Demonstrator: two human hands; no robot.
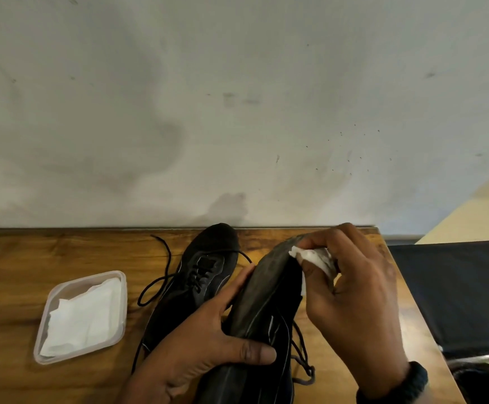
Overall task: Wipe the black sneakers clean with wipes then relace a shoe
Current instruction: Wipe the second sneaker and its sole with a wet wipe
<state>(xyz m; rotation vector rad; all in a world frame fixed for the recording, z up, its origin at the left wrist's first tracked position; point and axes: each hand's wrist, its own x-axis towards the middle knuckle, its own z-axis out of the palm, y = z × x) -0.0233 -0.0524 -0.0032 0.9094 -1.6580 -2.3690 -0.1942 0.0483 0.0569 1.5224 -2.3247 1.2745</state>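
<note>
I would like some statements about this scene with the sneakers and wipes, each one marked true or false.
1. The right hand holds a white wipe against the lifted sneaker. True.
2. Both sneakers lie flat on the table. False: the left hand holds one tilted up; only the other sneaker rests on the table.
3. The clear container holds white wipes. True.
4. The container stands right of the sneakers. False: it stands to their left.

Matt black sneakers, perhaps suede; glossy wood table
</note>
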